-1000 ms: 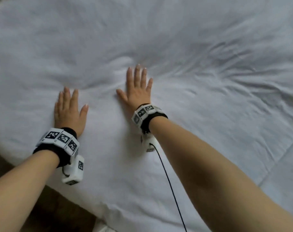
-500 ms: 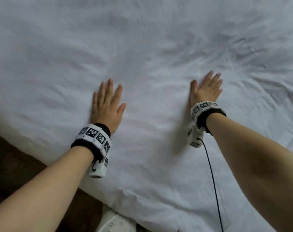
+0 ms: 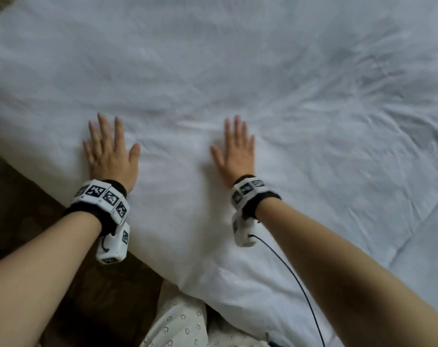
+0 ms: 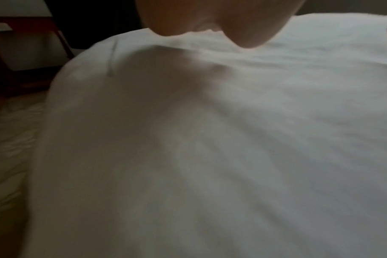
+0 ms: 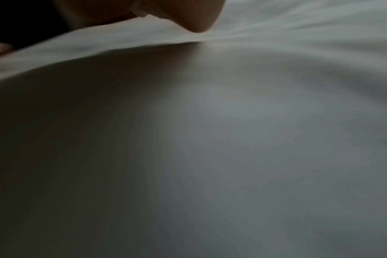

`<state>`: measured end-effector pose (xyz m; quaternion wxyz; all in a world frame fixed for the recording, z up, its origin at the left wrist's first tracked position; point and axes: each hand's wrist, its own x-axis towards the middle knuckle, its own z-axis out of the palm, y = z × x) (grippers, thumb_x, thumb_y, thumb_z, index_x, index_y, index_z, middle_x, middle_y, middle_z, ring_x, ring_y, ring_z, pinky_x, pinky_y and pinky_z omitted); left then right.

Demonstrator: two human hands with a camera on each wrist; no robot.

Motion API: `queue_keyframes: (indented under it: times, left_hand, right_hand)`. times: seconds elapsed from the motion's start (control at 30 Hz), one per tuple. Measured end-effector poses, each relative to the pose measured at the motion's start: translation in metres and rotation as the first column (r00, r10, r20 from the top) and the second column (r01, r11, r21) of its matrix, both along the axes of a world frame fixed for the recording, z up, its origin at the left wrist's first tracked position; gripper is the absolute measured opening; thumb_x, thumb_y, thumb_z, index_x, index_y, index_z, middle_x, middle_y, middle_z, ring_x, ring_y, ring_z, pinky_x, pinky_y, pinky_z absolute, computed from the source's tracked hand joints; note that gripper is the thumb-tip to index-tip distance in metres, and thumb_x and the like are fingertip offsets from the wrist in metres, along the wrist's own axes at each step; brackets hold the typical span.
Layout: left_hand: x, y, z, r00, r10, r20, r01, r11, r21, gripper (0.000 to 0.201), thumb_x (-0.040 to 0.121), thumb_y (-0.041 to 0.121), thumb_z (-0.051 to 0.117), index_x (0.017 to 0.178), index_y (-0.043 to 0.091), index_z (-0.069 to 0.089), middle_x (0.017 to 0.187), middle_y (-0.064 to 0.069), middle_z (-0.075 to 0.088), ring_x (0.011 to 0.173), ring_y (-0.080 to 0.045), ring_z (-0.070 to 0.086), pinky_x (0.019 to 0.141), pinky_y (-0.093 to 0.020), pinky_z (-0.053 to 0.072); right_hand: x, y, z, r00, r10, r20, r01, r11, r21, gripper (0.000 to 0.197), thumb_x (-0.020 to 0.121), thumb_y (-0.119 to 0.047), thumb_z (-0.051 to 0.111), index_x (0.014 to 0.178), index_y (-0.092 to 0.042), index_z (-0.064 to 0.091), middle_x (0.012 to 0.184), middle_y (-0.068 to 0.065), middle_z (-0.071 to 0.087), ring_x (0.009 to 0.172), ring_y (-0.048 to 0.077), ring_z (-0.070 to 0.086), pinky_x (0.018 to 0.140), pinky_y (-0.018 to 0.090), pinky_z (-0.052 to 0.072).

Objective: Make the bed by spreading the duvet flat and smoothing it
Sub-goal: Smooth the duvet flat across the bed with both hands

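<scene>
Palms flat, fingers straight: my left hand and right hand press the white duvet near its near edge, closer together than 0.5 s ago; far-right creases remain.

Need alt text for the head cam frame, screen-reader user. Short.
Two bare hands press flat, fingers straight, on a white duvet: the left hand near the bed's edge, the right hand further in. Both wrists wear marker-tagged camera bands, and creases show in the duvet at upper right.
</scene>
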<state>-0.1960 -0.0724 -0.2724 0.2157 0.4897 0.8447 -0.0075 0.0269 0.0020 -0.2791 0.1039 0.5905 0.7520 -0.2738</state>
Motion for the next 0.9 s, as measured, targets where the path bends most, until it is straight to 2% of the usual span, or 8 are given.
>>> queue_keyframes:
  times: [0.13,0.23,0.43,0.57,0.63,0.73,0.83,0.9]
  left_hand:
    - [0.045,0.018,0.0,0.979,-0.177,0.105,0.171,0.983,0.059,0.062,0.097,0.034,0.037,0.15,0.019,0.008,0.159,-0.009,-0.005,0.147,-0.027,-0.006,0.118,-0.043,-0.003]
    - [0.066,0.009,-0.009,0.933,-0.333,0.134,0.328,0.943,0.061,0.061,0.097,0.036,0.036,0.15,0.023,0.007,0.159,-0.005,-0.004,0.148,-0.025,-0.005,0.118,-0.041,-0.003]
    - [0.02,-0.05,-0.029,0.964,-0.264,0.032,0.265,0.945,-0.194,0.061,0.097,0.046,0.023,0.148,0.033,-0.008,0.157,0.007,-0.019,0.146,-0.017,-0.015,0.113,-0.031,-0.021]
    - [-0.023,-0.065,-0.015,0.999,-0.038,-0.032,0.028,0.962,-0.27,0.062,0.097,0.044,0.026,0.15,0.025,0.0,0.158,0.002,-0.014,0.147,-0.022,-0.012,0.119,-0.044,-0.003]
    - [-0.028,-0.057,-0.006,0.997,0.069,-0.023,-0.073,0.976,-0.206,0.063,0.097,0.041,0.031,0.151,0.018,0.006,0.159,-0.003,-0.009,0.147,-0.024,-0.008,0.12,-0.043,-0.002]
    - [-0.007,-0.028,0.008,0.991,0.132,0.012,-0.13,0.988,-0.083,0.06,0.098,0.034,0.035,0.15,0.012,0.013,0.159,-0.01,-0.001,0.147,-0.028,-0.003,0.119,-0.042,0.0]
    - [0.031,0.004,0.018,0.997,0.042,0.057,-0.042,0.999,-0.01,0.058,0.098,0.029,0.038,0.148,0.009,0.019,0.159,-0.012,0.005,0.147,-0.032,0.001,0.118,-0.046,0.005]
    - [0.065,0.03,0.025,0.992,-0.08,0.092,0.08,0.997,0.013,0.057,0.098,0.029,0.038,0.148,0.012,0.02,0.159,-0.01,0.005,0.147,-0.03,0.0,0.118,-0.045,0.004]
  right_hand:
    - [0.09,0.031,-0.008,0.904,-0.371,0.213,0.358,0.929,0.097,0.071,0.096,-0.049,0.028,0.151,-0.013,0.0,0.159,0.011,-0.008,0.147,0.028,-0.008,0.119,0.048,0.0]
    - [0.105,0.024,-0.02,0.914,-0.334,0.231,0.318,0.942,0.107,0.072,0.096,-0.047,0.03,0.151,-0.012,-0.001,0.159,0.012,-0.009,0.147,0.03,-0.01,0.119,0.05,-0.003]
    - [0.016,-0.066,-0.021,0.975,0.218,0.037,-0.213,0.971,-0.109,0.076,0.094,-0.054,0.03,0.15,-0.015,-0.003,0.159,0.008,-0.011,0.146,0.028,-0.013,0.116,0.05,-0.012]
    - [-0.002,-0.105,-0.009,0.631,0.762,-0.144,-0.77,0.638,0.001,0.066,0.094,-0.053,0.033,0.15,-0.024,0.012,0.159,0.0,0.007,0.148,0.025,0.001,0.117,0.044,-0.006]
    - [0.01,-0.102,-0.004,0.492,0.86,-0.139,-0.861,0.504,0.073,0.062,0.094,-0.053,0.027,0.149,-0.025,0.02,0.158,-0.001,0.017,0.147,0.024,0.01,0.117,0.041,-0.004]
    - [0.047,-0.075,0.01,0.705,0.702,-0.105,-0.695,0.712,0.097,0.066,0.09,-0.053,0.02,0.147,-0.021,0.027,0.155,0.002,0.027,0.145,0.027,0.022,0.116,0.04,0.002]
    - [0.105,-0.035,0.022,0.972,0.22,-0.088,-0.215,0.975,0.06,0.068,0.091,-0.054,0.017,0.15,-0.021,0.014,0.159,0.0,0.011,0.148,0.021,0.006,0.12,0.042,0.002]
    - [0.159,-0.007,0.032,0.986,-0.16,-0.048,0.162,0.985,0.054,0.063,0.098,-0.046,0.026,0.151,-0.019,0.006,0.16,0.0,0.002,0.148,0.019,-0.001,0.121,0.039,0.0]
